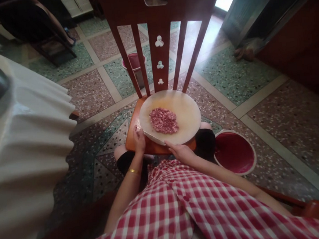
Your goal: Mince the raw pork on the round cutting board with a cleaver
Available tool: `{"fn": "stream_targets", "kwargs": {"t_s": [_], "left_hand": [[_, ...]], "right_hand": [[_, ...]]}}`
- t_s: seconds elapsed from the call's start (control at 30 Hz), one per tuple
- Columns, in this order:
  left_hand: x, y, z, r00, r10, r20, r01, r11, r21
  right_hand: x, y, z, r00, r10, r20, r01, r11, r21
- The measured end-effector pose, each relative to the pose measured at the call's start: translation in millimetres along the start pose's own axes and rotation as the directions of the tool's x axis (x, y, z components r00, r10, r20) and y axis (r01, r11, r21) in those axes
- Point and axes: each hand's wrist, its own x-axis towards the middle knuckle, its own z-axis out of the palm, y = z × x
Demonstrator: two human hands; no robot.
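1. At the near-left rim of the board, the end of a thin knife (154,138) is pinched by the fingers of the left hand (139,139); a gold-coloured bracelet (134,171) is worn on that wrist.
2. The knife's opposite end is met by the fingertips of the right hand (181,152); whether they are clamped on it cannot be told.
3. Just beyond the blade, a flattened mound of minced meat (163,120) is spread left of centre on the round, pale board (188,113).
4. The board is supported by the seat of a wooden chair (155,9), whose slatted back is turned away from the person.
5. To the right, a red-lined bucket (235,152) is placed on the tiled floor (284,124); another bucket (136,61) is seen through the slats.
6. At far left, the counter is covered by a pale cloth (40,143).
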Motion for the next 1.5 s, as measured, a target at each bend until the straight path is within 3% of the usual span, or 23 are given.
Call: {"fn": "stream_targets", "kwargs": {"t_s": [0.13, 0.3, 0.43, 0.53, 0.6, 0.73, 0.83, 0.9, 1.0, 1.13, 1.23, 1.37, 1.43, 1.5], "left_hand": [[30.8, 4.3, 31.0, 0.994, -0.044, 0.101, 0.032, 0.993, 0.115], [58.1, 40.3, 78.7, 0.990, 0.067, 0.123, -0.078, 0.993, 0.086], [59.8, 76.2, 86.5, 0.967, 0.150, 0.204, -0.159, 0.987, 0.032], [38.6, 88.5, 76.7, 0.954, 0.150, 0.258, -0.186, 0.975, 0.121], [12.0, 81.4, 67.4, 0.945, 0.124, 0.301, -0.175, 0.973, 0.149], [-42.7, 41.2, 57.6, 0.927, -0.115, 0.356, 0.040, 0.977, 0.211], [-52.0, 18.6, 62.3, 0.948, -0.146, 0.284, 0.093, 0.977, 0.192], [-40.4, 17.5, 65.9, 0.969, -0.119, 0.217, 0.080, 0.980, 0.182], [-10.7, 33.3, 64.5, 0.987, -0.027, 0.161, -0.002, 0.984, 0.180], [32.7, 55.2, 58.4, 0.972, 0.159, 0.171, -0.190, 0.964, 0.186], [66.2, 52.3, 64.9, 0.957, 0.133, 0.257, -0.196, 0.952, 0.236], [96.4, 42.3, 79.7, 0.877, -0.052, 0.478, -0.121, 0.938, 0.325], [100.7, 47.6, 80.9, 0.895, -0.004, 0.446, -0.148, 0.940, 0.306], [98.6, 59.4, 76.5, 0.942, 0.113, 0.316, -0.199, 0.946, 0.255]], "right_hand": [[16.7, 12.5, -12.7, 0.996, 0.084, -0.030, -0.084, 0.996, 0.009], [22.0, 41.7, -36.6, 0.984, 0.116, -0.133, -0.122, 0.992, -0.037], [15.7, 64.7, -57.1, 0.967, 0.043, -0.249, -0.041, 0.999, 0.013], [3.8, 93.5, -70.0, 0.973, -0.011, -0.231, 0.015, 1.000, 0.019], [-5.1, 116.5, -76.9, 0.985, -0.071, -0.154, 0.065, 0.997, -0.047], [-7.0, 152.5, -86.0, 0.983, -0.176, 0.057, 0.184, 0.965, -0.188], [14.9, 162.3, -89.3, 0.977, -0.169, 0.130, 0.200, 0.939, -0.281], [35.6, 161.7, -93.2, 0.979, -0.167, 0.113, 0.196, 0.924, -0.330], [61.1, 153.9, -105.9, 0.979, -0.198, 0.047, 0.201, 0.913, -0.354], [71.3, 134.0, -120.7, 0.979, -0.199, -0.030, 0.181, 0.936, -0.301], [68.7, 110.5, -109.8, 0.999, -0.051, -0.017, 0.047, 0.976, -0.213], [66.5, 81.6, -78.0, 0.989, 0.146, -0.011, -0.146, 0.986, -0.082], [63.5, 74.0, -72.4, 0.986, 0.163, -0.028, -0.163, 0.987, 0.001], [55.6, 67.4, -80.6, 0.986, 0.146, -0.085, -0.139, 0.986, 0.087]]}}
